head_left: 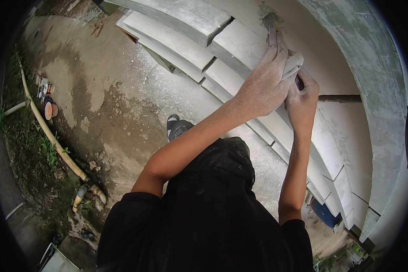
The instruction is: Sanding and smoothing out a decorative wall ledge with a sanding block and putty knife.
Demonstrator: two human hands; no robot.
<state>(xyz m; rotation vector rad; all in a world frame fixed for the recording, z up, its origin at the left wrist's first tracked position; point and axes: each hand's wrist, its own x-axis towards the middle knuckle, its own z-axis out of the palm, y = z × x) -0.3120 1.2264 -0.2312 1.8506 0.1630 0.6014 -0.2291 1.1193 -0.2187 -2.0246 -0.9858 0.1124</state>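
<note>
My left hand [265,86], coated in pale dust, is closed on a small putty knife [269,20]. Its narrow grey blade touches a rough, dark patch [271,13] on the cream wall panel. A crumpled off-white piece [294,64], perhaps folded paper or cloth, sticks out beside the thumb side of that hand. My right hand [303,97] is closed just below and to the right, its fingers curled at a dark object [299,83]. Whether this is the knife's handle or a separate thing, I cannot tell.
Stepped white and grey mouldings [222,68] run diagonally beside me. A curved grey plastered band [371,68] rises at right. Small buckets [51,110] stand on the dirty concrete floor [104,90] at left, near a long yellowish pipe [54,140]. A blue container [324,213] sits lower right.
</note>
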